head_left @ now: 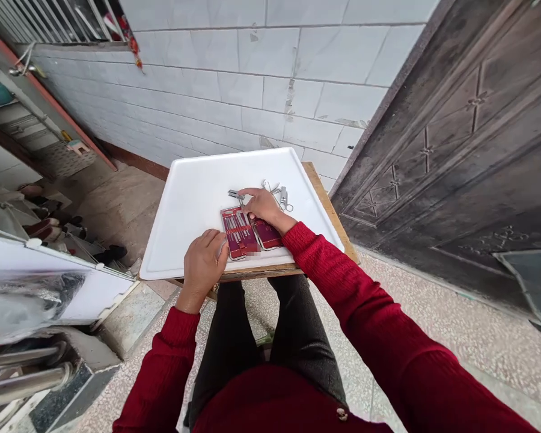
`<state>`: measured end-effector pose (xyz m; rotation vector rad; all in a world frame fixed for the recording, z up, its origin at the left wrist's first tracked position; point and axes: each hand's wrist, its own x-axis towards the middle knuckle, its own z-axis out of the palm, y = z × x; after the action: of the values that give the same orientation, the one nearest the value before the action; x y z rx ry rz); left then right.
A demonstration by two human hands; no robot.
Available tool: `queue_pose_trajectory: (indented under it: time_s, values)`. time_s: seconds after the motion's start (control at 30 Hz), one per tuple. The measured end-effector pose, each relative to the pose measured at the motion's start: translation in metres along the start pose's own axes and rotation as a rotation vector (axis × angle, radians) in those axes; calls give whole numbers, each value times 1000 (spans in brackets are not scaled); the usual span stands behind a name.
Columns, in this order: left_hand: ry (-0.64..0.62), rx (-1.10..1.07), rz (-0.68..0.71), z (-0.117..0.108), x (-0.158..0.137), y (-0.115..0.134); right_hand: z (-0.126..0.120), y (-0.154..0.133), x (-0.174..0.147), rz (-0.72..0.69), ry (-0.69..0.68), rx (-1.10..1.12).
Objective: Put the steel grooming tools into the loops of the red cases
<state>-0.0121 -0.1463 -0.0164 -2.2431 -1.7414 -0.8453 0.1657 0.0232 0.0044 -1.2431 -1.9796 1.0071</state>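
Steadying the open red manicure case (246, 231) with my left hand (202, 261), fingers curled on its edge, while right hand (264, 207) fingertips pinch a steel tool (237, 195) above it, loose tools (279, 195) beside.

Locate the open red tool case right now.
In the head view the red tool case lies open near the front edge of the white tray, between the left hand and right hand.

1 head-worn view, looking forward and steeply down from close above onto the flat white rectangular plastic tray (193, 198).
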Motion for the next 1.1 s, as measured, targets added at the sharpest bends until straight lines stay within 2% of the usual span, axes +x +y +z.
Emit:
queue_pose_trajectory:
  time_s: [0.07, 0.2, 0.37, 0.53, 0.73, 0.93, 1.1]
  values:
    - [-3, -4, -2, 0, 1, -1, -3, -10, -5, 23, -14, -41]
    - [-20, -11, -5, 0, 4, -3, -10, -25, -12, -39, 57, -217]
    - [-17, -2, 19, 1, 6, -4, -15, -31, -14, 9, -2, -345]
    - [11, 5, 38, 1, 6, -6, -16, -35, -16, 34, -15, -385]
    - [-13, 18, 30, 2, 4, -8, -18, -39, -21, 11, -6, -374]
    - [39, 20, 64, 4, 4, -8, -16, -39, -21, 16, -17, -374]
    - [44, 37, 69, 3, 3, -6, -16, -34, -20, -15, 42, -340]
